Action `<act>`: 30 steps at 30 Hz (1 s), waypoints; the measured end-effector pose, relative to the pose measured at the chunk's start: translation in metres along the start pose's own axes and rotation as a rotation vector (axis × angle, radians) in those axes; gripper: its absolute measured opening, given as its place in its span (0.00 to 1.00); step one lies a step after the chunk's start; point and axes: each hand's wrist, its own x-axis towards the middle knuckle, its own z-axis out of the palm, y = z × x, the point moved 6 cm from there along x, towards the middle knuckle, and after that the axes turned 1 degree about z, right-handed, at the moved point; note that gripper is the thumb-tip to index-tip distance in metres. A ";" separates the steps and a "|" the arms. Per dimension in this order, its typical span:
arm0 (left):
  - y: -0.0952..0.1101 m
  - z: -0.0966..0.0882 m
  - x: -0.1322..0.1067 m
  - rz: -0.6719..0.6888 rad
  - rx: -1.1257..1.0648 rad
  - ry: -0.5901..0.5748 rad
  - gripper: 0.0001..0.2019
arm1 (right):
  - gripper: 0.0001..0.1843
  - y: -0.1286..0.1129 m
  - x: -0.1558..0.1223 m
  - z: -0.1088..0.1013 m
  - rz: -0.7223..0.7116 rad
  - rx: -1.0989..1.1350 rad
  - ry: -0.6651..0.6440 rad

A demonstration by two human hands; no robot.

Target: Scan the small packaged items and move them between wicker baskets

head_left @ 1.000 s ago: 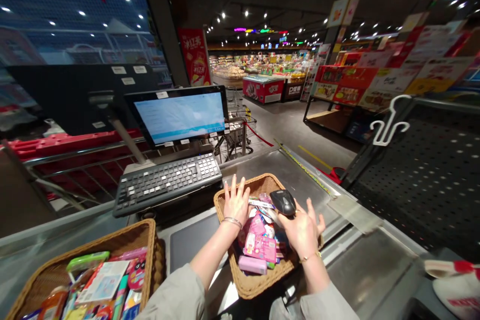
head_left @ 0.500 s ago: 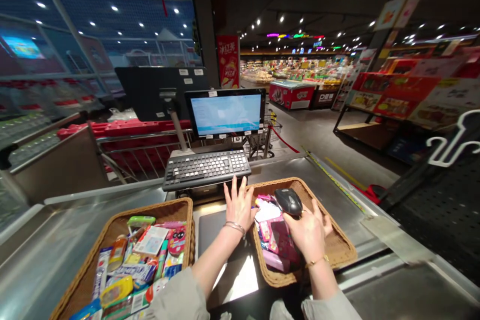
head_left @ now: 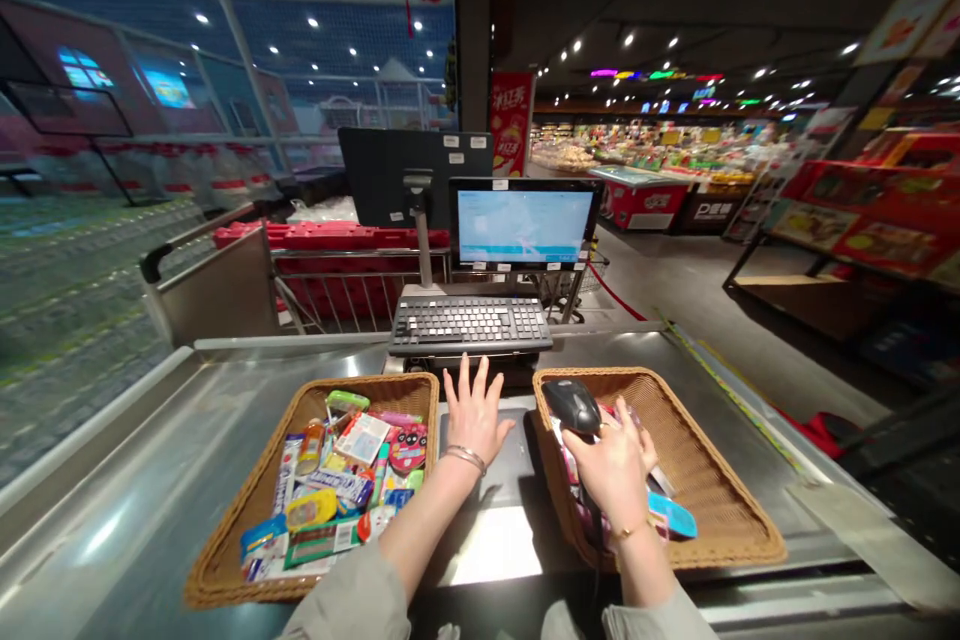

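Note:
My left hand (head_left: 474,417) is open, its fingers spread above the metal counter (head_left: 491,480) between two wicker baskets. It holds nothing. My right hand (head_left: 611,470) grips a black handheld barcode scanner (head_left: 571,406) over the left side of the right basket (head_left: 720,480). Small packages lie under that hand, mostly hidden by it; a bright blue item (head_left: 673,515) shows beside the wrist. The left basket (head_left: 251,500) holds several small packaged goods, among them a yellow pack (head_left: 311,509), an orange bottle (head_left: 310,447) and a white card (head_left: 363,438).
A keyboard (head_left: 471,322) stands behind the baskets, below a lit monitor (head_left: 523,225). Another dark screen (head_left: 405,175) faces away on a pole. A metal cart (head_left: 217,285) is behind the counter at left. Stacked red boxes (head_left: 885,210) stand at right.
The view has turned left, so counter things sit further right. My left hand has come away from the right basket's edge. The blue item now shows beside my right wrist.

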 end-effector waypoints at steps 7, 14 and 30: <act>-0.046 -0.007 -0.022 -0.103 0.047 -0.001 0.33 | 0.17 -0.030 -0.011 0.026 -0.045 0.026 -0.113; -0.089 -0.017 -0.045 -0.191 0.077 0.003 0.34 | 0.16 -0.051 -0.021 0.047 -0.102 0.026 -0.152; -0.169 -0.026 -0.107 -0.351 0.205 -0.059 0.29 | 0.19 -0.074 -0.028 0.071 -0.188 0.093 -0.257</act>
